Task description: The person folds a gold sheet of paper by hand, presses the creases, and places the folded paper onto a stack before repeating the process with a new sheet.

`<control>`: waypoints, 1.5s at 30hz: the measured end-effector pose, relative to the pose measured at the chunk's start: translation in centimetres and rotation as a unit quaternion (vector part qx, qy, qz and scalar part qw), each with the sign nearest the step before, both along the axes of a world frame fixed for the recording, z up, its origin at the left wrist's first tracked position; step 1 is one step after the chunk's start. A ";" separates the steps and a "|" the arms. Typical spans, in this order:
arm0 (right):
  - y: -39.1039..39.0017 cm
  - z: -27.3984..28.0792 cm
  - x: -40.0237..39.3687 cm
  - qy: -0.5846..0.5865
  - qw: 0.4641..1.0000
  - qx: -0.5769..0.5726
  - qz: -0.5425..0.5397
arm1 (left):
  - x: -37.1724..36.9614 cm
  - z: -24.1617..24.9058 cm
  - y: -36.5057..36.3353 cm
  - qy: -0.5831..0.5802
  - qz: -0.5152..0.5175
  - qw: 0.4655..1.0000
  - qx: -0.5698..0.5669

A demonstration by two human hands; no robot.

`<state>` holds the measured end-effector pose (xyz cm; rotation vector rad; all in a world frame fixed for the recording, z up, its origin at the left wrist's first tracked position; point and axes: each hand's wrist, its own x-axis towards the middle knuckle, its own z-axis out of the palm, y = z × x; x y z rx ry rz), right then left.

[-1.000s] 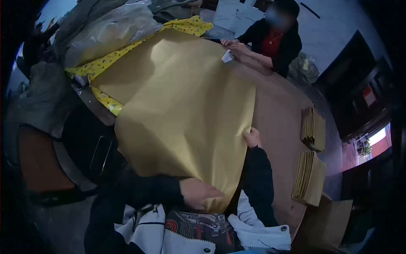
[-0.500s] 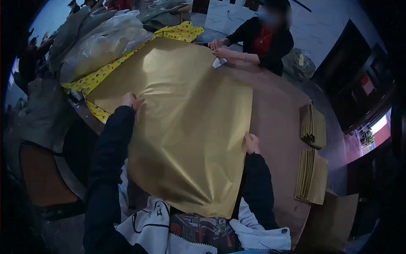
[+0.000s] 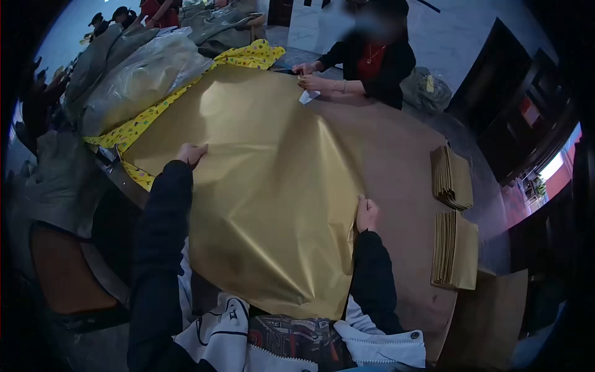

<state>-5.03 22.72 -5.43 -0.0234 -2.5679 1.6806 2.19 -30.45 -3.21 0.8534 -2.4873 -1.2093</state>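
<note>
A large, shiny gold-brown sheet point(image 3: 266, 204) spreads over the table and hangs toward my lap, with raised creases and folds. My left hand point(image 3: 192, 154) is closed on the sheet at its left side, thumb stretched along the surface. At the right edge, my right hand point(image 3: 367, 214) pinches the sheet, and the material around those fingers is bunched. A ridge in the sheet runs from its far right part down toward my right hand. Beneath the far left of the sheet lies yellow patterned material point(image 3: 149, 115).
Across the table, a co-worker point(image 3: 372, 62) handles a small white piece point(image 3: 308, 97) at the sheet's far edge. Two folded brown stacks point(image 3: 460, 178) lie on the brown table surface point(image 3: 403, 180) at right. Clear plastic bags point(image 3: 149, 68) are heaped back left; a chair point(image 3: 71, 266) stands at left.
The sheet's right edge has buckled inward and a ridge has risen above my right hand. Both hands keep their grip. The co-worker's hands have shifted slightly, and the view has moved a little.
</note>
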 end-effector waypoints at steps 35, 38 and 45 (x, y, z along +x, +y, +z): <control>19.4 29.9 11.7 0.462 0.853 -0.085 -0.228 | 4.4 20.3 17.8 0.498 -0.300 0.721 0.378; 23.7 26.9 5.5 0.411 0.879 0.063 -0.233 | -0.6 16.3 20.3 0.380 -0.272 0.772 0.430; 28.8 9.7 -3.2 0.177 0.971 0.110 -0.116 | -8.4 -1.1 22.3 0.155 -0.200 0.826 0.503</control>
